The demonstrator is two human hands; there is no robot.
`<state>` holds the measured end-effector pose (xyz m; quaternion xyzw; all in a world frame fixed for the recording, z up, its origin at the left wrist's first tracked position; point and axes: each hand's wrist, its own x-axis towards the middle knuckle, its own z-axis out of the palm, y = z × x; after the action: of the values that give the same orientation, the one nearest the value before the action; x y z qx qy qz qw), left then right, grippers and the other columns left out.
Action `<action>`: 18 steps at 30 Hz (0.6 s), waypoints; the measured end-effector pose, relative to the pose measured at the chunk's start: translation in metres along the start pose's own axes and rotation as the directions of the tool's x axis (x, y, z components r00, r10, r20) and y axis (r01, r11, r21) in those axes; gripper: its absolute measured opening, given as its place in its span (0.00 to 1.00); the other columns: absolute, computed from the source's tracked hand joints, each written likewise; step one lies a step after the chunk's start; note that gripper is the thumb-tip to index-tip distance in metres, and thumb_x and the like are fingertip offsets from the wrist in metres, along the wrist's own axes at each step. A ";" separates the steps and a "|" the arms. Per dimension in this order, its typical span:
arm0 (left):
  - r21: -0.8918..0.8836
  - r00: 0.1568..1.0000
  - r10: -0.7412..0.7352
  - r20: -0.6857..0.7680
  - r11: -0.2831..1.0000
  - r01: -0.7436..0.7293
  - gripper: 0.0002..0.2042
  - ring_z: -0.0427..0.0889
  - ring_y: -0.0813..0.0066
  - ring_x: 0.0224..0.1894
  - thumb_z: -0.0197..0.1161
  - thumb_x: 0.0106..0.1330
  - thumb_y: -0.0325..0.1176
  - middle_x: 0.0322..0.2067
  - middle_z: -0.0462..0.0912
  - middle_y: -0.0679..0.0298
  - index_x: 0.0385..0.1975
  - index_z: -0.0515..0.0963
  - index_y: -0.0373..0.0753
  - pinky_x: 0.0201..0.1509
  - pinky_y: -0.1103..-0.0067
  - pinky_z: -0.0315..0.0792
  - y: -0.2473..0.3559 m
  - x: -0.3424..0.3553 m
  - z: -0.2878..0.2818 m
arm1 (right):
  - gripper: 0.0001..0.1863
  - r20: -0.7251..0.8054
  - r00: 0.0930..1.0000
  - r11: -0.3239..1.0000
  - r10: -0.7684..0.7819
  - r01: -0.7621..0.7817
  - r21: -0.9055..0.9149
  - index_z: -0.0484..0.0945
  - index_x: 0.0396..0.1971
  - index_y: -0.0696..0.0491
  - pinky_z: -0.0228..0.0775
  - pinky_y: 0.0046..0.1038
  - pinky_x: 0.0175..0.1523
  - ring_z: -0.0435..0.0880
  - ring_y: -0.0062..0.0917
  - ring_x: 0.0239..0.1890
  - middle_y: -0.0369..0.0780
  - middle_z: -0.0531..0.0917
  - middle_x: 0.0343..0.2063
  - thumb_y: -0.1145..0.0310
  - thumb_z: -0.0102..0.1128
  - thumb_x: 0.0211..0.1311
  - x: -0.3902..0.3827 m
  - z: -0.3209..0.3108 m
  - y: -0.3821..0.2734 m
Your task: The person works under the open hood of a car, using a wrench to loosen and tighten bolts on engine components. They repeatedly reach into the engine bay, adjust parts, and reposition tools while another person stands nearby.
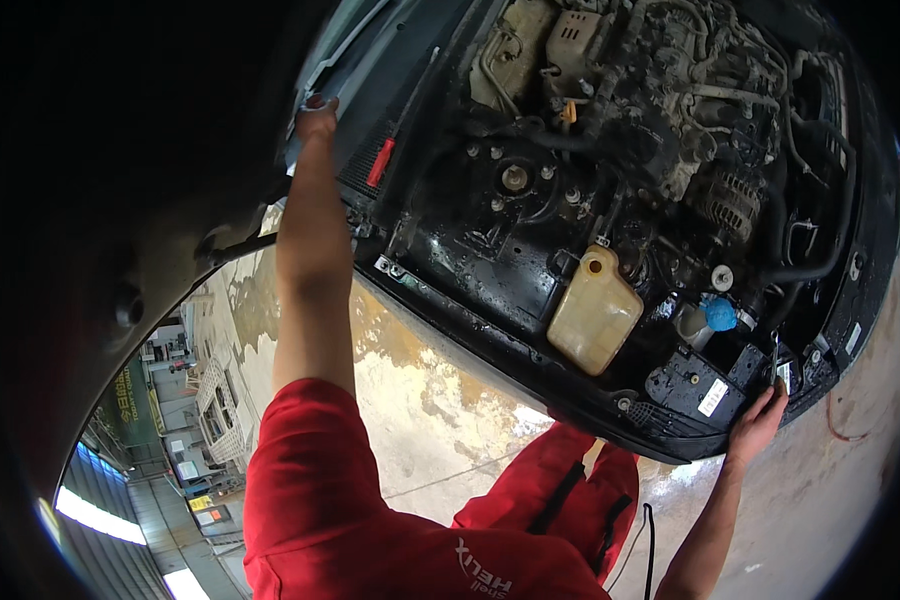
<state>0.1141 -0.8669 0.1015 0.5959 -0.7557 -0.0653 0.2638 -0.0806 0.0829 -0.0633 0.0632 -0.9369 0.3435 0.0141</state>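
Person in red clothing (320, 480) stands over an open engine bay (490, 275), both arms (313, 250) stretched out across it; I take my clock face from the middle of that downward view. At about 11 o'clock the left hand (317, 117) reaches a pale rim (345, 48), fingers bent; I can't tell whether that grip is closed around anything. Near it, also at 11, a red-handled tool (381, 163) lies against a dark panel (380, 85), its long thin shaft aimed toward 12. Over at 4 o'clock the right hand (757, 428) is at the corner of the bay, its grip narrow, fingertips on what looks like a slim metal tool (775, 352) standing up from them toward 12. A white label (712, 397) sits on a black cover (675, 380) just to the 9 o'clock side of those fingers. Toward 3 o'clock I see a yellowed plastic tank (595, 318) and, farther out, a bright blue cap (718, 313). The engine (660, 120), grimy and crowded with pipes (730, 96), fills the stretch from 1 to 2. Pale, patchy floor (420, 420) shows below the bay's edge, between 6 and 7 o'clock, browner in places.
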 end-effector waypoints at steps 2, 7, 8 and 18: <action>-0.114 0.993 -0.097 0.073 0.988 0.105 0.23 0.88 0.64 0.56 0.77 0.60 0.48 0.52 0.90 0.60 0.51 0.87 0.41 0.63 0.70 0.75 -0.007 0.005 0.000 | 0.18 0.020 1.000 0.998 0.021 -0.020 -0.056 0.75 0.63 0.60 0.74 0.35 0.64 0.84 0.41 0.57 0.52 0.83 0.57 0.66 0.51 0.83 0.001 -0.002 -0.005; -0.304 0.997 0.077 -0.011 0.950 -0.077 0.19 0.85 0.69 0.58 0.70 0.72 0.42 0.54 0.88 0.59 0.55 0.84 0.36 0.65 0.73 0.72 0.021 -0.104 -0.031 | 0.20 0.023 0.999 0.999 0.042 -0.041 -0.031 0.76 0.63 0.59 0.74 0.35 0.63 0.85 0.41 0.56 0.52 0.84 0.55 0.64 0.58 0.80 0.002 -0.003 -0.009; -0.432 0.992 0.044 0.122 0.902 0.013 0.20 0.83 0.70 0.59 0.69 0.73 0.39 0.56 0.86 0.58 0.59 0.81 0.34 0.68 0.74 0.70 0.037 -0.136 -0.038 | 0.20 -0.004 1.000 1.000 -0.008 0.008 -0.030 0.77 0.63 0.59 0.74 0.35 0.63 0.85 0.42 0.55 0.52 0.85 0.55 0.64 0.59 0.79 0.002 -0.001 -0.008; -0.566 0.346 0.742 0.574 0.665 -0.487 0.13 0.81 0.57 0.60 0.67 0.72 0.32 0.56 0.82 0.59 0.54 0.83 0.42 0.65 0.67 0.75 0.136 -0.507 -0.111 | 0.13 0.179 0.965 0.913 0.191 -0.241 0.328 0.86 0.50 0.58 0.75 0.19 0.45 0.85 0.14 0.39 0.36 0.90 0.35 0.67 0.70 0.72 0.006 -0.030 -0.063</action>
<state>0.1258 -0.3309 0.0892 0.1255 -0.9392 -0.3195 0.0047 -0.0787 0.0544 0.0007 -0.0151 -0.8614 0.4973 -0.1025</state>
